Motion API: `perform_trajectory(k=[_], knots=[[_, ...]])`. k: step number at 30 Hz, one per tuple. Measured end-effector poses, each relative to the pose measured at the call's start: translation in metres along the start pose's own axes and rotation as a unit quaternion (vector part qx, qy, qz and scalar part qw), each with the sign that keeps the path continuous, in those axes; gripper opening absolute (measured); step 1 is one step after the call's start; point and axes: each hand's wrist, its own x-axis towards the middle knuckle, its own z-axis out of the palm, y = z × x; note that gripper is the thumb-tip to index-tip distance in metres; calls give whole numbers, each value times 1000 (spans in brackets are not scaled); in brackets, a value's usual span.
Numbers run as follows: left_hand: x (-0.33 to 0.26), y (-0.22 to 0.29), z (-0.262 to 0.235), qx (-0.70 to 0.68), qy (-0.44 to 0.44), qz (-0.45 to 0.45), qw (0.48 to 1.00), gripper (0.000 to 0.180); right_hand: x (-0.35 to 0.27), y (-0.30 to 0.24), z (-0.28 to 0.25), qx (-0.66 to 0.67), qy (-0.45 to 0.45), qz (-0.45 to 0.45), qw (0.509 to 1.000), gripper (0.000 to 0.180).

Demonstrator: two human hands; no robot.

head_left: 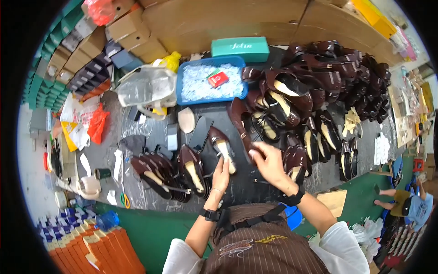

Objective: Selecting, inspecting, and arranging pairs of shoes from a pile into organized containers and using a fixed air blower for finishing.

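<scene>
In the middle of the table, my left hand [221,176] is closed on the heel end of a dark red pointed shoe [219,136] with a cream insole, its fingertips against the insole. Just to the right, my right hand [270,165] is closed, thumb and finger on the near end of a second dark red shoe [238,119], whose toe points away from me. The palm side of my right hand is hidden. Beside my left hand stands a pair of similar shoes [190,166], with a further row of shoes [153,171] left of it.
A large heap of dark red shoes [326,73] fills the back right. Behind the hands stand a blue basket [180,86] of small packets and a teal box [240,49]. Scissors [125,201] lie at the front left edge. A person [410,208] is at far right.
</scene>
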Motion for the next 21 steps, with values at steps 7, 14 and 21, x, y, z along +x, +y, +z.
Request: perform_trajectory(k=[7,14,21], knots=[[-36,35,-46,-136,112,60,983,54,-51,-7,47,26,-221,-195,955,26],[-24,9,-122,0,244,175,954,52,-29,38,43,-104,-176,-23,979,15],[-50,-45,-116,319,147,-49,935,52,-47,47,46,-99,-225,42,968,17]])
